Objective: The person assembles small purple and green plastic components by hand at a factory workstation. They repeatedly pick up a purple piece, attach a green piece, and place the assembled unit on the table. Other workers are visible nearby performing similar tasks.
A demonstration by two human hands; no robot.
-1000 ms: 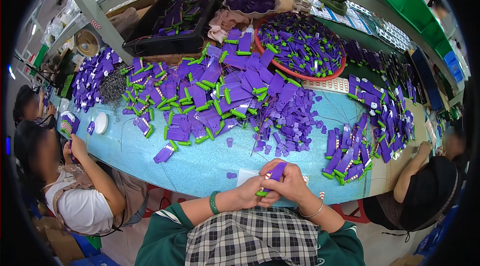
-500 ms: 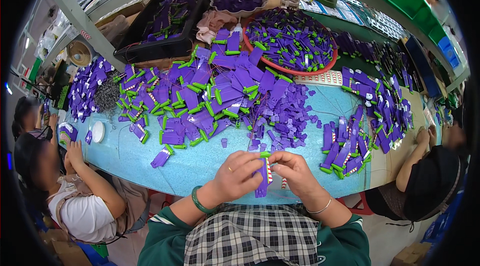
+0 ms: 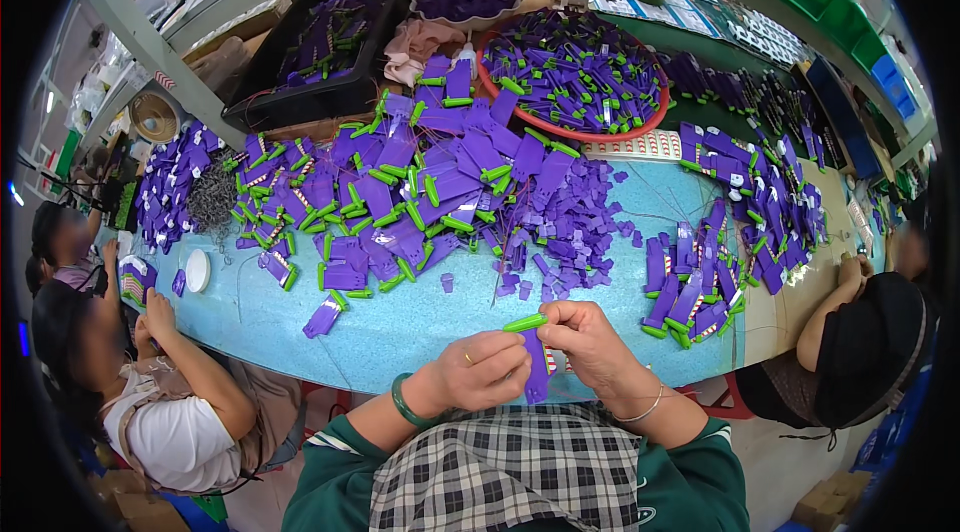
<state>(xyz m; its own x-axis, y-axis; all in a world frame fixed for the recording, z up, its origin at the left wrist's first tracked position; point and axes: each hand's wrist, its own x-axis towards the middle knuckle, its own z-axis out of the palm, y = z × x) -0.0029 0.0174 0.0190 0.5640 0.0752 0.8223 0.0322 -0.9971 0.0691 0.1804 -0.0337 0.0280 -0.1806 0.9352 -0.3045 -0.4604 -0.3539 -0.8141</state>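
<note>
Between my hands is a flat purple plastic piece [image 3: 537, 379] with a bright green rounded bar [image 3: 525, 323] across its top and a red-and-white striped edge. My left hand [image 3: 475, 370] has its fingers curled in a pinch at the piece's left side. At the right end of the green bar, thumb and fingers of my right hand [image 3: 590, 340] are pinched together. Both hands hover over the near edge of the blue table [image 3: 420, 322]. A heap of similar purple-and-green pieces [image 3: 390, 202] lies beyond, with small purple plastic bits [image 3: 575, 232] at its right.
A red basket [image 3: 660, 117] of purple-and-green pieces stands at the back, beside a black tray [image 3: 300, 102]. More pieces [image 3: 690, 282] are piled on the right. A metal shelf frame [image 3: 150, 62] crosses overhead. One person [image 3: 170, 412] sits at left, another [image 3: 850, 352] at right.
The held piece has turned, so its green bar now shows at a slant between my hands. My right hand has moved slightly up, and my left fingers have dropped lower on the piece.
</note>
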